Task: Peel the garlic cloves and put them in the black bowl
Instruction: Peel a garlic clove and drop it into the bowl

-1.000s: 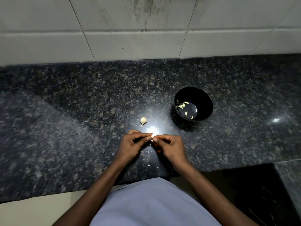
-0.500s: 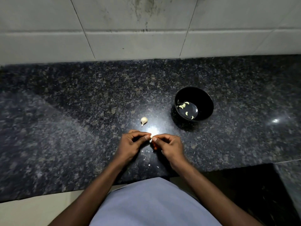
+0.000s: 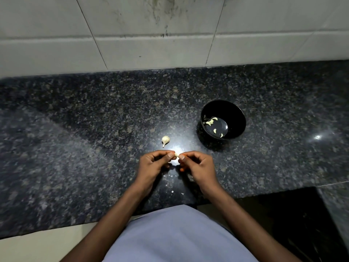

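Nearest the camera, a pale blue shirt (image 3: pixel 175 235) fills the bottom of the view, and two bare forearms reach forward from either side of it, converging over the dark speckled table (image 3: pixel 75 148). Between the wrists, small white flecks of peel (image 3: pixel 172 191) lie on the stone. The left hand (image 3: pixel 153 166) is curled, knuckles up, its thumb and forefinger pinching one end of a small garlic clove (image 3: pixel 176 154). The right hand (image 3: pixel 198 166) mirrors it, fingers folded under and thumb tip pressed to the clove's other end, so both hands hold the same clove between them, just above the table. Whether the clove's skin is on or off cannot be told at this size. Just beyond the left hand's fingertips, a part garlic bulb (image 3: pixel 165 140) with a pointed stem lies on the table, apart from both hands. Farther off, beyond and to the right of the right hand, stands the black bowl (image 3: pixel 236 114) with several peeled cloves (image 3: pixel 211 121) inside. A white tiled wall (image 3: pixel 170 50) rises behind the table.
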